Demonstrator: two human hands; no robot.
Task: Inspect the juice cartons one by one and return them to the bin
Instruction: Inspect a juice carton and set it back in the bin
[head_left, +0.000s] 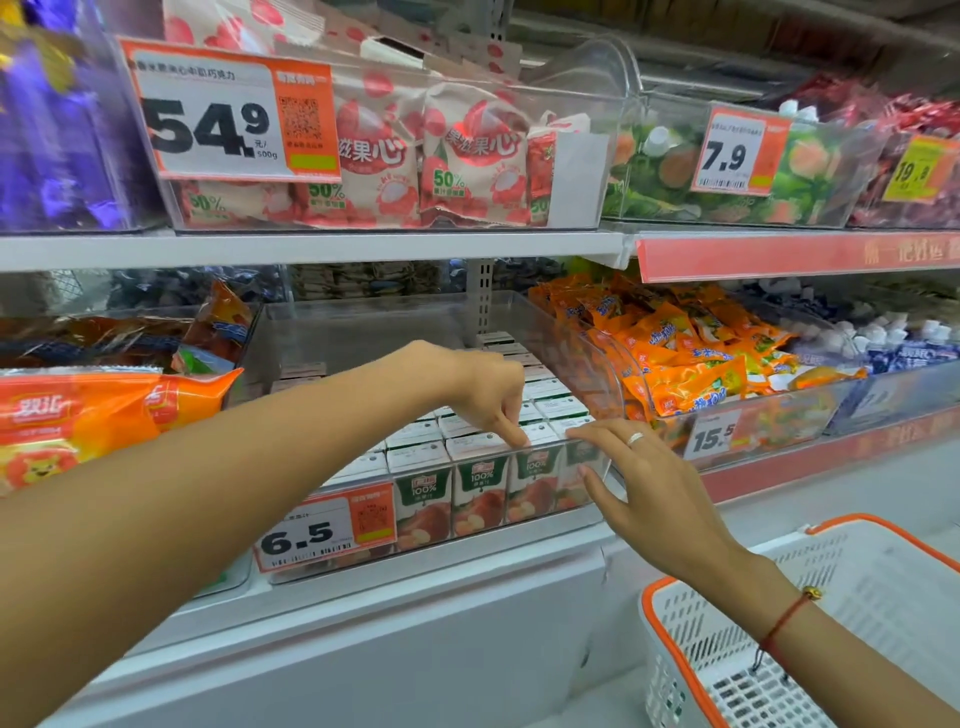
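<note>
Clear bin (332, 338) of juice cartons (478, 488), left hand (488, 395) fingertips inside

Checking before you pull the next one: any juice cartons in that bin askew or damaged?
Nothing stands out. The juice cartons stand upright in tidy rows in the clear bin, no dents visible. The back of the bin is blurry.

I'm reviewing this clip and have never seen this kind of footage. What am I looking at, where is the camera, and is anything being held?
There is no robot here: the one picture comes from a wide-angle camera on a person's head, looking down at their bare hands in a shop. The left hand reaches into a clear bin of juice cartons, fingertips touching a front-row carton top. The right hand rests on the bin's front corner. Neither hand has lifted a carton yet. A price tag reads 6.5; a white basket stands lower right.
</note>
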